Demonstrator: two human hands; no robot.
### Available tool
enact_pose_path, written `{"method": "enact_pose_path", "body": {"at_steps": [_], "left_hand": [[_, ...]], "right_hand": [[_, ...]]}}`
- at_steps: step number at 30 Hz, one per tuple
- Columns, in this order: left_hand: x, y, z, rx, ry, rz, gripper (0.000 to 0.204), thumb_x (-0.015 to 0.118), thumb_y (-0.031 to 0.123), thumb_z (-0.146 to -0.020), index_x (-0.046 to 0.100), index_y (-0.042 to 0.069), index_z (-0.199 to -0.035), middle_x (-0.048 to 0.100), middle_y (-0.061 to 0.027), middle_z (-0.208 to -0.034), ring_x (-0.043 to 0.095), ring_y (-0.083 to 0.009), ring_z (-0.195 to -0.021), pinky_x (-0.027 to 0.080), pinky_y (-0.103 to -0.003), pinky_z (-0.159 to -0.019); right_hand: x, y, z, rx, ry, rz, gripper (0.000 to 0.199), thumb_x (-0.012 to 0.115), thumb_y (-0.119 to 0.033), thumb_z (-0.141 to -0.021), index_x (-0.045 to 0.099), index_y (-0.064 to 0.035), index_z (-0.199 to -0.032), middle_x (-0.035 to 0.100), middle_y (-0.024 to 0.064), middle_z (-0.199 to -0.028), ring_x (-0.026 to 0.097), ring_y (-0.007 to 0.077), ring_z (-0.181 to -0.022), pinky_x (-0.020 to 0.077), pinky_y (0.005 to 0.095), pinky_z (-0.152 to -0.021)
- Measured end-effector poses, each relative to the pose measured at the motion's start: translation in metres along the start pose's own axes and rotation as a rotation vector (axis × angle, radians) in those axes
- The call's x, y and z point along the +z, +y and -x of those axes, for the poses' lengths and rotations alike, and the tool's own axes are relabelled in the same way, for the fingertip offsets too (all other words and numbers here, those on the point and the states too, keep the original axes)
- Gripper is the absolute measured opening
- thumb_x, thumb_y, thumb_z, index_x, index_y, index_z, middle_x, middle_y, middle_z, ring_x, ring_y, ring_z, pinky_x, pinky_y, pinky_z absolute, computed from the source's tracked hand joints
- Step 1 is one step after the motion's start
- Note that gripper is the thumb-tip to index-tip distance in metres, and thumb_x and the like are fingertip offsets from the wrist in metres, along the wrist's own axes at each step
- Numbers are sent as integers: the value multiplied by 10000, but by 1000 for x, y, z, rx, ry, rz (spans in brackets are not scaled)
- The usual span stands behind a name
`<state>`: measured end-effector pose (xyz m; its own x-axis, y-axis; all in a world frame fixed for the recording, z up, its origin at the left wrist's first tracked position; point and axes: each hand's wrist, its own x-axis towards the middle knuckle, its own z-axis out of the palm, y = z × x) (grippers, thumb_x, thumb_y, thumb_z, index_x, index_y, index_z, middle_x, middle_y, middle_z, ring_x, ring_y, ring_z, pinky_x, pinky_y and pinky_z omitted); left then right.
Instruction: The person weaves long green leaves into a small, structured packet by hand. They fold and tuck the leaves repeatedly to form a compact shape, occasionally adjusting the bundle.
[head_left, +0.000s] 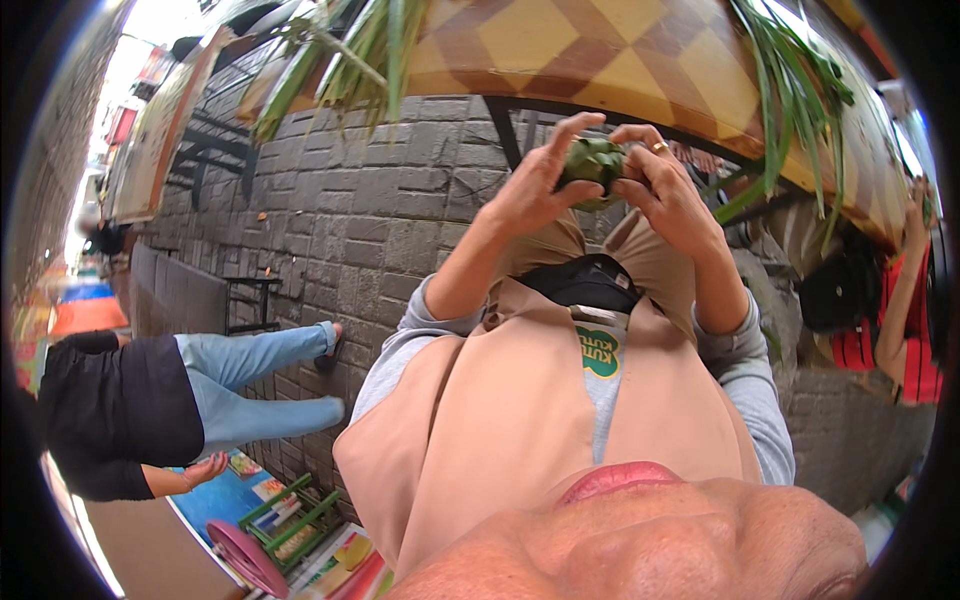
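Between my two hands, above my lap, is a small green bundle (594,165) of folded or woven leaf strips. My left hand (545,172) grips it from the left, with the thumb along its lower side and the index finger arched over the top. On the other side, my right hand (665,185), with a ring on one finger, pinches it between thumb and fingers. Fingertips of both hands touch the leaf bundle, and its underside is partly hidden. A black item (580,283) lies across my lap, just below the hands.
A table with a yellow and brown diamond-patterned top (560,45) stands just beyond my hands. Long green leaves (365,60) hang off its left part, more leaves (790,95) off its right. A person in jeans (130,400) is at left; a person in red (910,320) sits at right.
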<state>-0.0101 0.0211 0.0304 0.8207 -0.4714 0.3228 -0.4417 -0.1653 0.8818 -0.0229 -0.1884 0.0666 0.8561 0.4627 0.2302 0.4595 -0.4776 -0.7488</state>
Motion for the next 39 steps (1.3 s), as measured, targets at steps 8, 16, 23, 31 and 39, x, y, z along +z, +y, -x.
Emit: {"method": "enact_pose_path", "body": {"at_steps": [8,16,23,31,39], "left_hand": [[46,7,20,153,227,-804,803,755,203,-670,407,191,-1394,233,-290,-1449,313,-466,-1281,285,-540,-1009],[52,-19,25,117,287,-686,769,736,226,-668,426,168,-1370,319,-286,-1386,436,-459,-1170,369,-523,-958],[63,-21,22,160,230,-534,727,748,159,-671,457,153,-1337,356,-261,-1366,428,-460,-1211,414,-504,-963],[79,-28,27,175,267,-286,695,780,127,-687,462,109,-1304,464,-215,-1239,476,-398,-1147,419,-448,-951],[94,-10,45,-2,258,245,641,694,137,-817,366,69,-1363,417,-134,-1248,453,-250,-1146,379,-354,-976]], "right_hand": [[37,33,-1,119,185,-76,118,574,-36,-869,551,78,-887,495,161,-1149,551,308,-953,459,356,-789],[31,21,14,63,47,-284,172,554,-102,-883,581,68,-891,465,163,-1219,551,292,-987,478,357,-811],[23,27,33,-11,9,-171,238,598,-116,-843,615,43,-1020,473,216,-1235,492,355,-1141,417,403,-957],[35,14,69,40,318,-506,224,562,76,-872,488,-17,-1062,449,85,-1209,537,90,-818,466,243,-736],[32,7,96,5,438,-140,244,618,62,-827,517,-49,-1019,517,70,-1129,524,140,-994,473,276,-784]]}}
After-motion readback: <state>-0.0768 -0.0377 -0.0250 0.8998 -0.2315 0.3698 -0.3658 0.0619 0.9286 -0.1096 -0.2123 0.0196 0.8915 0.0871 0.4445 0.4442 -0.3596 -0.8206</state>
